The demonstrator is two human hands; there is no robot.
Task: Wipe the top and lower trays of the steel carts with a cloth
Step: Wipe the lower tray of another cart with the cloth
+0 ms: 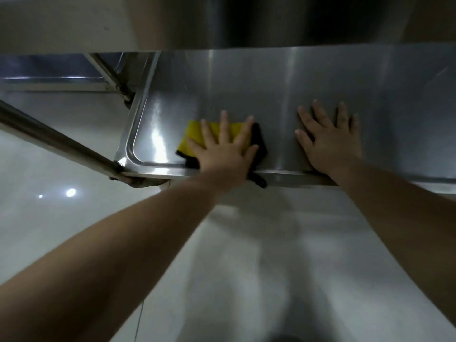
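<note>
Presses a yellow-and-black cloth (195, 134) flat near the front left corner of the shiny steel cart tray (271, 82) with the left hand (222, 156), fingers straight; rests the right hand (328, 144) alongside, fingers spread, released.

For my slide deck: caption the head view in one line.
Left hand presses a yellow-and-black cloth on a steel cart tray while the right hand rests flat beside it.
</note>
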